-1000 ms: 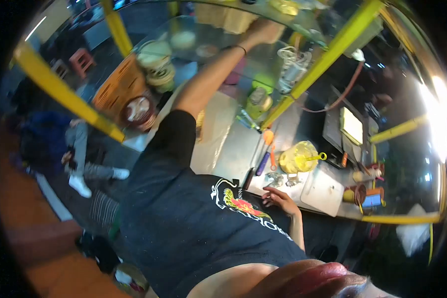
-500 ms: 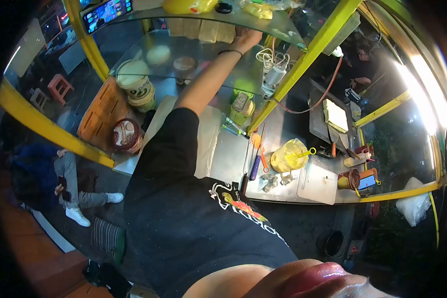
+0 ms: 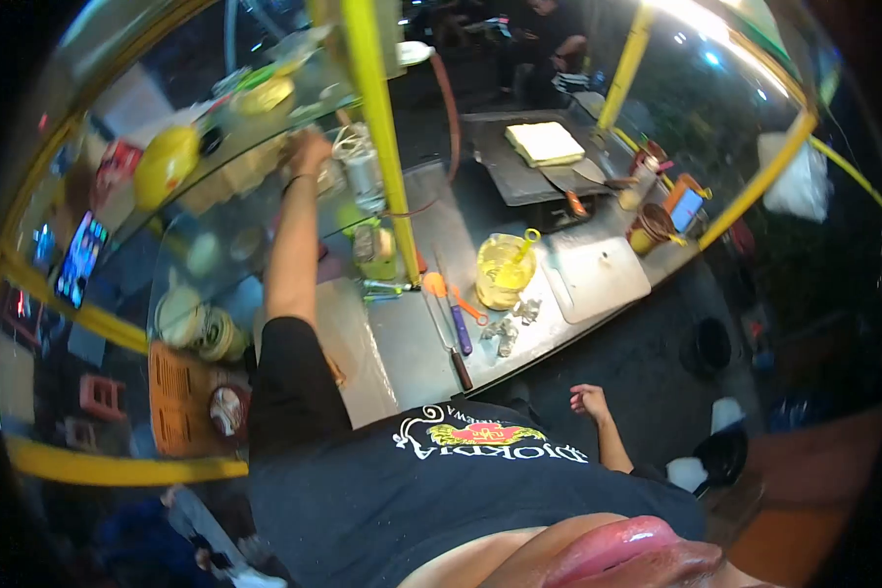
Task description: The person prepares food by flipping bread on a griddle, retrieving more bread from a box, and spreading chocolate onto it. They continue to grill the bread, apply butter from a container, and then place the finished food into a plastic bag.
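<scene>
My left hand (image 3: 309, 152) reaches up to the glass shelf (image 3: 216, 162), at the end of a row of brown paper boxes (image 3: 250, 169). Its fingers are blurred, and I cannot tell whether they grip a box. Beside it stands a white appliance with a coiled cord (image 3: 363, 176). My right hand (image 3: 588, 400) hangs low by my side, below the counter edge. It is empty, its fingers loosely bent and apart. On the counter between them are a tub of yellow spread (image 3: 505, 272), a purple-handled tool (image 3: 460, 328) and a white cutting board (image 3: 598, 280).
A pale slab of bread (image 3: 544, 144) lies on the dark griddle (image 3: 500, 176), with a spatula (image 3: 563, 191) close by. Yellow posts (image 3: 377, 118) frame the stall. White buckets (image 3: 181, 316) stand at the left. A phone (image 3: 80, 257) is mounted on the frame; a person (image 3: 549, 39) is beyond.
My view has swung to the right, so the counter sits further left and turned. My right hand has come into view. My left hand is still up at the brown boxes.
</scene>
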A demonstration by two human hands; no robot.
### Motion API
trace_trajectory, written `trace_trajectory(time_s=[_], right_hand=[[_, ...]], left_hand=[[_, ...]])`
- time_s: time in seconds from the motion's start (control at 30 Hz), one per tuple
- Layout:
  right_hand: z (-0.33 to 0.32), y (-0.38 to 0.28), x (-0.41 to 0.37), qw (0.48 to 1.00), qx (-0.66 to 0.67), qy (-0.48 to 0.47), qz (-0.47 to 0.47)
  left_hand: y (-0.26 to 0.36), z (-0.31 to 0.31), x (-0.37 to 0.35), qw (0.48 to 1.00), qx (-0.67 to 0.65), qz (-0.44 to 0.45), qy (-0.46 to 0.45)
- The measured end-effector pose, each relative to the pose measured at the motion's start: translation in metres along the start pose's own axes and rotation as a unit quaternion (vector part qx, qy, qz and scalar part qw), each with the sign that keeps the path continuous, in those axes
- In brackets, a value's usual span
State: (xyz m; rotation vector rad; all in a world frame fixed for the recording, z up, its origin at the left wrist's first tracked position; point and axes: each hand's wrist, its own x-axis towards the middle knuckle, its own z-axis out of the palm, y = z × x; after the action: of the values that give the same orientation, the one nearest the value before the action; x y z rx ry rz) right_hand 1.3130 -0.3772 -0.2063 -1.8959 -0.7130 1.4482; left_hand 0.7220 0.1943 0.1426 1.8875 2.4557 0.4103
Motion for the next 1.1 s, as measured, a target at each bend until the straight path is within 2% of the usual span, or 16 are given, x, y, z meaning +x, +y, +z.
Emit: trace_trajectory(time_s=[0.1,0.17,0.2,0.3,0.37,0.4,0.47,0.53,0.57,0.63,0.8,0.87,0.9,0.93,1.0,1.1], right_hand=[[0.004,0.015,-0.007,1.0,0.02,-0.006,0.001],[0.005,0.05,-0.006,0.997,0.006,-0.049,0.06],[0.002,0.089,0.004,0.992,0.0,-0.069,0.102],[-0.011,0.111,-0.02,0.972,-0.061,-0.039,0.224],[-0.037,0.152,-0.008,0.968,0.04,-0.029,0.246],[-0.058,0.144,-0.007,0.966,0.0,-0.045,0.256],[-0.09,0.09,-0.019,0.954,-0.1,-0.097,0.265],[-0.117,0.089,0.033,0.912,-0.373,-0.153,0.079],[-0.141,0.085,0.071,0.728,-0.597,-0.231,-0.246],[-0.154,-0.043,0.054,0.926,-0.262,-0.235,-0.136],[-0.151,-0.25,0.01,0.926,-0.034,-0.327,-0.184],[-0.137,-0.274,0.019,0.912,0.0,-0.27,-0.309],[-0.136,-0.276,0.037,0.927,0.084,-0.268,-0.25],[-0.142,-0.285,0.041,0.929,0.145,-0.26,-0.219],[-0.144,-0.287,0.06,0.92,0.136,-0.174,-0.323],[-0.144,-0.281,0.088,0.918,0.061,-0.013,-0.392]], left_hand=[[-0.072,0.013,0.021,0.995,-0.089,0.047,0.02],[-0.095,-0.014,-0.06,0.816,-0.527,0.224,0.073],[-0.086,-0.059,-0.112,0.866,-0.474,0.157,-0.02],[-0.096,-0.103,-0.226,0.904,-0.418,0.031,0.08],[-0.047,-0.129,-0.356,0.774,-0.632,0.009,0.043],[-0.045,-0.123,-0.379,0.704,-0.697,-0.136,-0.019],[-0.01,-0.07,-0.452,0.734,-0.657,-0.1,0.137],[0.047,-0.012,-0.495,0.699,-0.699,-0.088,0.121],[0.076,0.024,-0.513,0.673,-0.728,-0.084,0.101],[0.135,0.099,-0.546,0.631,-0.77,-0.077,0.048],[0.305,0.202,-0.561,0.551,-0.819,-0.013,-0.16],[0.378,0.187,-0.557,0.683,-0.707,0.127,-0.132],[0.399,0.196,-0.556,0.766,-0.617,0.173,-0.061],[0.414,0.209,-0.549,0.731,-0.655,0.176,-0.075],[0.429,0.202,-0.527,0.813,-0.535,0.223,-0.054],[0.455,0.198,-0.503,0.775,-0.587,0.219,-0.084]])
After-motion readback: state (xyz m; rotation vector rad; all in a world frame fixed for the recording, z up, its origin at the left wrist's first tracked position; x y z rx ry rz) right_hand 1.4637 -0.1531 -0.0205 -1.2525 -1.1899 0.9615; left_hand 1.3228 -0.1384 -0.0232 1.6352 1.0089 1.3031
